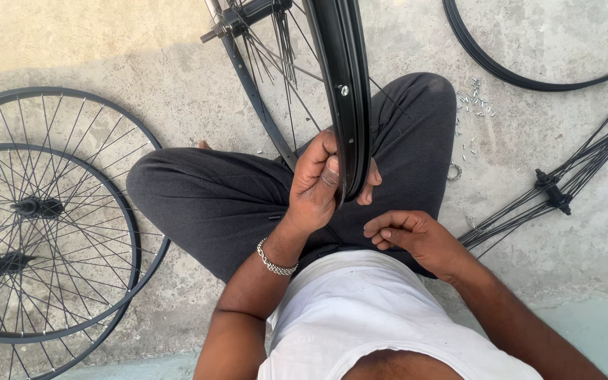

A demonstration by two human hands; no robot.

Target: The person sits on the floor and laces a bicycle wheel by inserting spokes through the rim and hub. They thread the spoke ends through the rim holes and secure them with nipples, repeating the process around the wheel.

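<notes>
Left hand (316, 184) is gripping the black metal bicycle rim (344, 91), fingers wrapping its edge, holding it upright over the lap. Right hand (416, 236) is hovering just below with fingers curled, can't tell if it's pinching anything. Finished black spoked wheels (43, 218) are lying to the left, a bundle of loose black spokes (564, 179) and small silver nipples (476, 105) to the right on the concrete floor (107, 42).

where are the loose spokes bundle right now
In the head view the bundle of loose spokes lies on the concrete floor at the right side, just past the person's right hand and below the small pile of nipples.
</notes>
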